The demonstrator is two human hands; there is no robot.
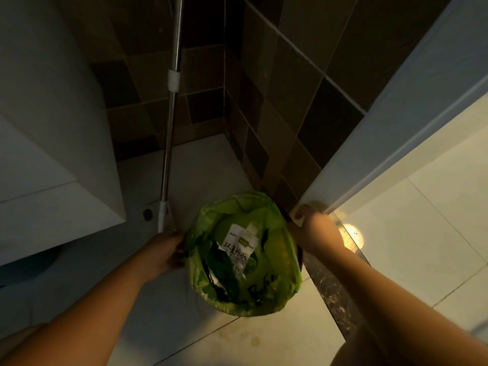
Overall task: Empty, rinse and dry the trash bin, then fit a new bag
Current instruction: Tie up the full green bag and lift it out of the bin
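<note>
bin [299, 256] between the hands, lined with green bag [280, 262] | left hand [169, 250] grips left rim | right hand [313, 228] grips right rim | inside: white pouch [239, 244], Chinese print, unclear | mop pole [171, 120] beyond left hand

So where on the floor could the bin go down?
Bare floor lies near the camera, between the arms, below the bin. Crowded behind: mop by the left hand, tiled wall and door frame by the right hand.
</note>
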